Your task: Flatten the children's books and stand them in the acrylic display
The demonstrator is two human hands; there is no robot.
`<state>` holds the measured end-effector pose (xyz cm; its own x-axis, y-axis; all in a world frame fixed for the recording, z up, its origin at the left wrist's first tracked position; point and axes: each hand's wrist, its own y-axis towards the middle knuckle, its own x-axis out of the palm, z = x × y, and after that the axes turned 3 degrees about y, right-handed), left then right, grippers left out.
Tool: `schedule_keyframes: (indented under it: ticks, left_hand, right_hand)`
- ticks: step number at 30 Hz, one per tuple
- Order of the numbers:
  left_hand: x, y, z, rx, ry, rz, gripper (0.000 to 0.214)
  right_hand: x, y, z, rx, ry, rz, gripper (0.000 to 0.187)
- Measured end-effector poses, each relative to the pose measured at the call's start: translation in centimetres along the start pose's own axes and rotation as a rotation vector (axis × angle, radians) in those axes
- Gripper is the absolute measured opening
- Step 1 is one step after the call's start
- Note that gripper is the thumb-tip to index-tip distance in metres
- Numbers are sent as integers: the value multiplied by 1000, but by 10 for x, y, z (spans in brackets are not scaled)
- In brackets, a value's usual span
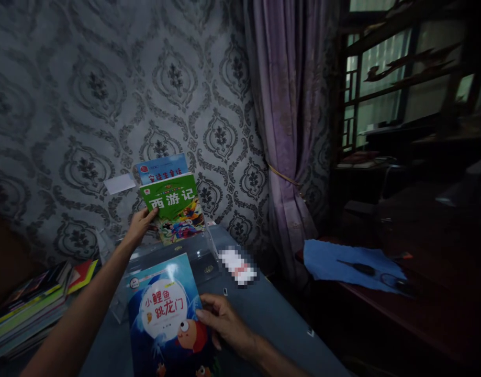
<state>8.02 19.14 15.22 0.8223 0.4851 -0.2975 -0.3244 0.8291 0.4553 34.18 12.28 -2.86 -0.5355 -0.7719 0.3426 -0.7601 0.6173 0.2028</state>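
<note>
A green picture book with white characters stands upright in a clear plastic book stand. My left hand grips its left edge, the thumb across the front cover. Behind it a light blue book shows only its top part. Nearer to me, my right hand holds a dark blue picture book with an orange fish on the cover, thumb on its right edge. The fingers behind both books are partly hidden, and the lower edge of the blue book runs out of view.
A stack of books lies at the left. A white card sticks out beside the stand. On the grey table lies a blurred-out white and red item. Scissors rest on blue cloth at the right, beyond a purple curtain.
</note>
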Motion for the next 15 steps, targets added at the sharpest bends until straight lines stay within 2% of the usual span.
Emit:
schedule_keyframes:
  ticks: [7, 11, 15]
  left_hand:
    - [-1, 2, -1, 93, 32, 6, 59]
    - [-4, 8, 6, 161, 49, 41, 52]
    - [-6, 9, 10, 160, 75, 19, 45]
  right_hand:
    - [2, 0, -3, 3, -41, 22, 55]
    - [-2, 3, 4, 11, -57, 20, 54]
    - [-4, 5, 11, 20, -55, 73, 56]
